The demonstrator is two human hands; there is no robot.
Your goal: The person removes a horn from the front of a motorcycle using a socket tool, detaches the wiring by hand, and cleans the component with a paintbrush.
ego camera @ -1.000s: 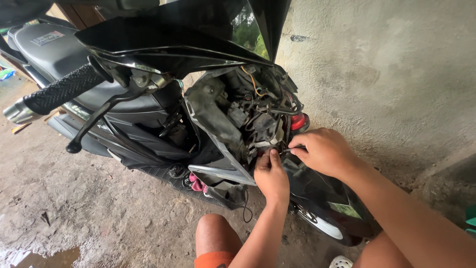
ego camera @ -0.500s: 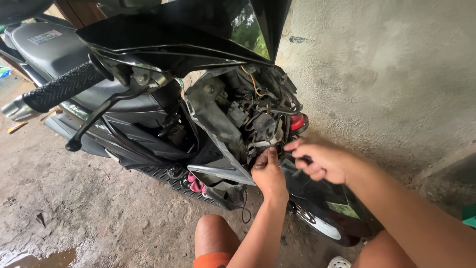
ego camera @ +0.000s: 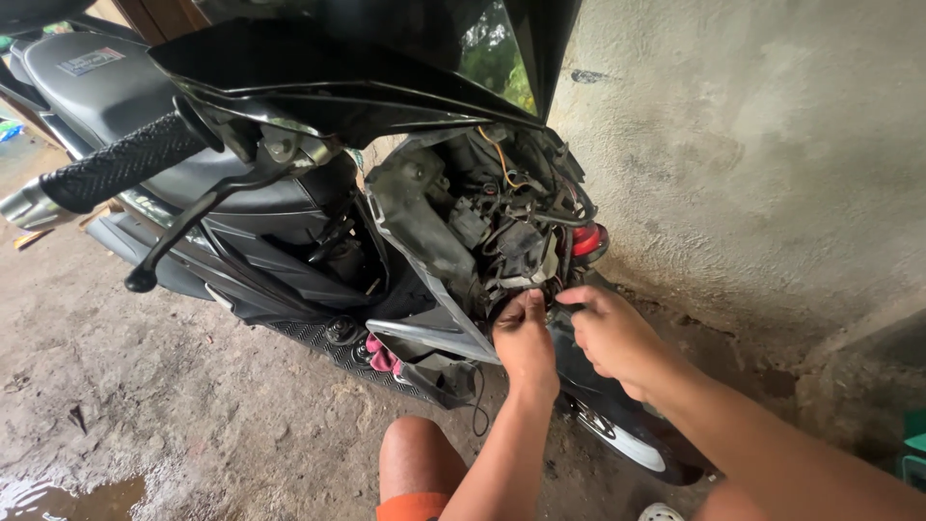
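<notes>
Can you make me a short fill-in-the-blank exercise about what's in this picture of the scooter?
1. Both hands, left hand and right hand, work at the exposed wiring at the scooter's ____ end.
2. The handlebar grip at upper left is coloured ____.
3. A puddle lies on the ground at the picture's lower ____ corner.
4. The rag tucked near the footboard is ____.

Missing words: front; black; left; pink

A rough home garage or repair shed: bare plastered wall (ego camera: 762, 164), cracked dirt-stained concrete floor (ego camera: 174, 405) with a puddle (ego camera: 68, 497), stripped-down scooter (ego camera: 386, 222).
</notes>
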